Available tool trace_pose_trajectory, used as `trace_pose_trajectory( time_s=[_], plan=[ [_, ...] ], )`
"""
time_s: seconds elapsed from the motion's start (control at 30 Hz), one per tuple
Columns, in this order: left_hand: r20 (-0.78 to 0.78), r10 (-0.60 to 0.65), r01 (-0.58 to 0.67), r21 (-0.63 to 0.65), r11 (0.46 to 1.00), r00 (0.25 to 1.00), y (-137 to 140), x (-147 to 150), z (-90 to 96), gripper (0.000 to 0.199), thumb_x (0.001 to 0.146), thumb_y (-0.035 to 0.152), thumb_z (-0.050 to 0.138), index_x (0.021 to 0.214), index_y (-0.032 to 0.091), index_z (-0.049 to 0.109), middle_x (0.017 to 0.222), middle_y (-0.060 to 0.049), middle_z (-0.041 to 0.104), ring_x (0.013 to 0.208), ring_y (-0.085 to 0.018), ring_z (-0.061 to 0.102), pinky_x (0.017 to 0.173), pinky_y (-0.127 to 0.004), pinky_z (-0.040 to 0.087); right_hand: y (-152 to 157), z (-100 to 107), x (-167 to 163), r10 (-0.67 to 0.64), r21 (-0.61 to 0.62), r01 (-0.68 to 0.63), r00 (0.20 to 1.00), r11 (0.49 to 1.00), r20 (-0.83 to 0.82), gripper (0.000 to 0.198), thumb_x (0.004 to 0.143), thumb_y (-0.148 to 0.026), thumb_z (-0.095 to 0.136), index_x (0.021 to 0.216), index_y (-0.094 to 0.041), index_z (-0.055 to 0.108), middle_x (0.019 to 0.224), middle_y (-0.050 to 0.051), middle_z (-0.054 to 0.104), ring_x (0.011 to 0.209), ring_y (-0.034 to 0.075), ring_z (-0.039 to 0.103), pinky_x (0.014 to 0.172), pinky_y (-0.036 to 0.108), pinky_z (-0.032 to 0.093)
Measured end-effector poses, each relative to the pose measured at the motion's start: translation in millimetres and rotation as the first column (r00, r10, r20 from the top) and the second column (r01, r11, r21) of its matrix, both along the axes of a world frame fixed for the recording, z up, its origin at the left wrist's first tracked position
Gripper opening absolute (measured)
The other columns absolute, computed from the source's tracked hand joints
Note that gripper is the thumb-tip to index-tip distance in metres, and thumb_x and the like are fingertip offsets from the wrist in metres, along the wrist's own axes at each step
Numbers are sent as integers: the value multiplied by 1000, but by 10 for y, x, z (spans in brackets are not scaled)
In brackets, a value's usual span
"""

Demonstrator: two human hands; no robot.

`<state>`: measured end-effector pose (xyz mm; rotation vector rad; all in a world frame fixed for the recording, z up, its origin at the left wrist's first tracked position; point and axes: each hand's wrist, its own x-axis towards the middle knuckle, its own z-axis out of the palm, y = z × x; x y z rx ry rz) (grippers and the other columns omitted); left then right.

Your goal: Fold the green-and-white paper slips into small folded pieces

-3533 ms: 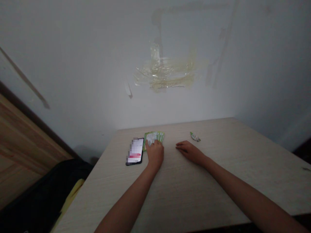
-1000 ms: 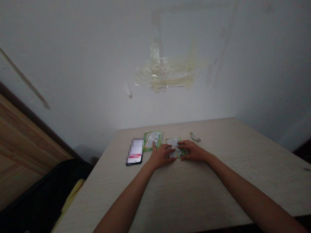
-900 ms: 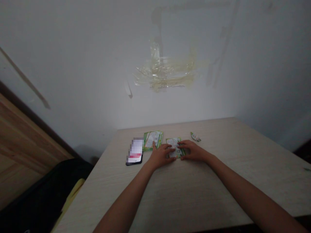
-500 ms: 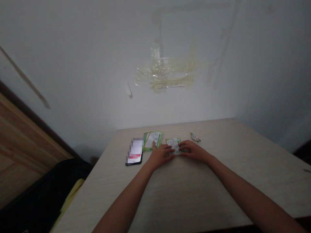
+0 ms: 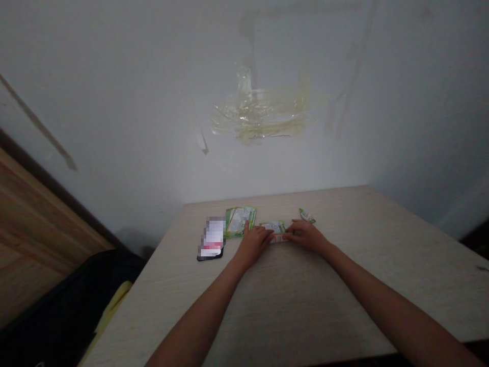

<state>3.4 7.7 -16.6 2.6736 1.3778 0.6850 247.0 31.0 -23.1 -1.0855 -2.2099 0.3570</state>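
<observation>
A green-and-white printed packet (image 5: 274, 227) lies on the table between my hands. Its near edge is turned up and shows an orange-and-white strip. My left hand (image 5: 253, 243) presses its fingers together on the packet's left end. At the right end, my right hand (image 5: 305, 236) pinches the same packet between thumb and fingers. Beyond my left hand is a stack of similar green-and-white packets (image 5: 237, 220), lying flat. A small, narrow green-and-white folded piece (image 5: 307, 215) sits just past my right hand.
A phone (image 5: 212, 239) with a blurred lit screen lies left of the stack. The pale wooden table (image 5: 298, 306) meets a wall (image 5: 153, 102) with peeling clear tape (image 5: 263, 114). Black and yellow cloth (image 5: 110, 306) is at the lower left, beside a wooden panel (image 5: 30, 219).
The packet's near edge has been folded up, so the orange strip now shows and the packet looks shorter. Both hands have closed in at its ends. Phone and stack stay put.
</observation>
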Motion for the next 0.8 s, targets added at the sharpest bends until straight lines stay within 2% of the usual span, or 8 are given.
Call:
trace_pose_trajectory(
  time_s=[0.1, 0.17, 0.33, 0.43, 0.57, 0.7, 0.8],
  plan=[
    [27, -16, 16, 22, 1000, 1000, -8, 21, -23, 37, 98, 39, 39, 132, 29, 49, 117, -4, 66, 112, -19, 58, 117, -58, 3, 21, -35, -5, -55, 23, 55, 998, 998, -18, 23, 84, -40, 66, 70, -21, 66, 70, 2, 66, 94, 23, 65, 102, 43, 41],
    [19, -12, 11, 59, 998, 1000, -7, 37, -33, 38, 97, 37, 42, 134, 28, 46, 116, -4, 65, 111, -19, 58, 116, -58, 8, 29, -43, -18, -75, 26, 76, 997, 997, -23, 22, 84, -39, 66, 72, -21, 65, 68, 2, 64, 90, 23, 64, 101, 43, 42],
    [6, 3, -3, 121, 993, 1000, 10, 64, -30, 31, 93, 30, 50, 123, 29, 56, 116, -5, 58, 101, -17, 61, 115, -56, 19, 6, -39, -74, -95, 20, 96, 993, 995, -68, 18, 83, -34, 66, 94, -20, 66, 83, 5, 66, 82, 20, 61, 83, 37, 49],
    [-5, -19, 19, 113, 993, 1000, 9, 56, -26, 23, 93, 30, 51, 112, 29, 62, 120, -5, 56, 98, -16, 62, 112, -60, 20, -21, -38, -106, -61, 26, 64, 992, 998, -111, 22, 84, -27, 64, 105, -19, 62, 94, 6, 64, 87, 20, 60, 82, 34, 50],
    [16, -7, 5, 120, 993, 1000, -9, 39, -41, 18, 92, 35, 53, 100, 27, 67, 129, -6, 54, 111, -20, 58, 112, -64, 13, -44, -22, -121, 22, 99, -11, 994, 995, -107, 9, 87, -23, 60, 94, -19, 64, 100, 7, 58, 93, 19, 58, 85, 34, 49],
    [22, 18, -20, 97, 995, 1000, -15, 34, -62, 20, 93, 37, 52, 101, 28, 68, 126, -5, 60, 121, -22, 52, 111, -68, 0, -57, 13, -104, 102, 162, -97, 995, 982, -22, 11, 88, -27, 60, 88, -20, 68, 98, 8, 61, 93, 20, 57, 86, 35, 47],
    [19, 12, -13, 54, 998, 1000, -12, 36, -62, 24, 95, 39, 47, 104, 30, 68, 121, -3, 65, 124, -22, 50, 110, -69, -8, -67, 38, -93, 129, 159, -134, 991, 978, 40, 12, 87, -29, 62, 90, -21, 71, 93, 7, 64, 91, 20, 58, 85, 35, 46]
  ],
)
